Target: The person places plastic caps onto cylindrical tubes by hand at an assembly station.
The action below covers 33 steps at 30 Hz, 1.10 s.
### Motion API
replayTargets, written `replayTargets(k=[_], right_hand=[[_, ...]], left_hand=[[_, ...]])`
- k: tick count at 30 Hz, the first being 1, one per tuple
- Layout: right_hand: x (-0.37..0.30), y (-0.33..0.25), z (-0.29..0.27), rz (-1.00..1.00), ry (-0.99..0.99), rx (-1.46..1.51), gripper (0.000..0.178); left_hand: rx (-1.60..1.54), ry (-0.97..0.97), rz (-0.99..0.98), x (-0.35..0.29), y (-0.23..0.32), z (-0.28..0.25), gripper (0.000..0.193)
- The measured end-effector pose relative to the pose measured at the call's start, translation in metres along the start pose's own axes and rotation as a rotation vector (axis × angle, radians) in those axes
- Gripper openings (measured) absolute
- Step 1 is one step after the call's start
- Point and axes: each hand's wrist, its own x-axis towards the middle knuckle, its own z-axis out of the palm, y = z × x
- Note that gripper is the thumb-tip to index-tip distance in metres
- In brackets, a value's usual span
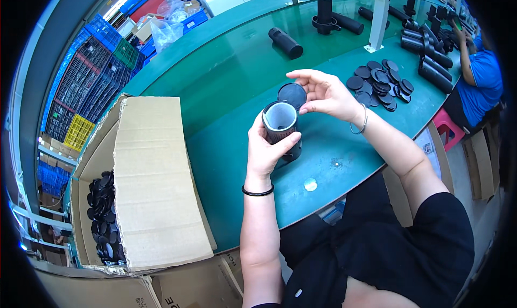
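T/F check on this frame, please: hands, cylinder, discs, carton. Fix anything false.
1. The left hand grips a black cylinder. True.
2. The right hand is empty. False: it holds a round black disc.
3. The cylinder's open end faces down. False: it faces up.
4. Loose black discs lie piled on the green table. True.
5. The cardboard carton stands right of the cylinder. False: it is to the left.

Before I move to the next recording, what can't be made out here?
Head view: black tube, side partly covered by the left hand.
Head view: loose discs in the carton, partly hidden by its flap.
Head view: co-worker, cut off by the dark fisheye rim.
Head view: far black parts, too small to count.
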Motion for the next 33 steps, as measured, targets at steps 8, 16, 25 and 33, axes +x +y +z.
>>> replayTargets(k=[8,16,25,33], right_hand=[[0.0,0.017,-0.01,0.007,-0.041,0.229,0.072],[0.002,0.024,-0.01,0.02,-0.036,0.352,0.052],[0.013,0.01,-0.018,0.504,-0.246,0.57,0.05],[0.005,0.012,-0.023,0.393,-0.214,0.795,0.047]], left_hand=[[0.047,0.009,0.029,0.001,-0.001,-0.002,0.06],[0.104,-0.014,0.045,0.001,-0.002,-0.001,0.062],[0.146,-0.061,0.029,0.0,0.0,0.0,0.064],[0.112,0.035,0.083,0.003,-0.003,-0.003,0.061]])
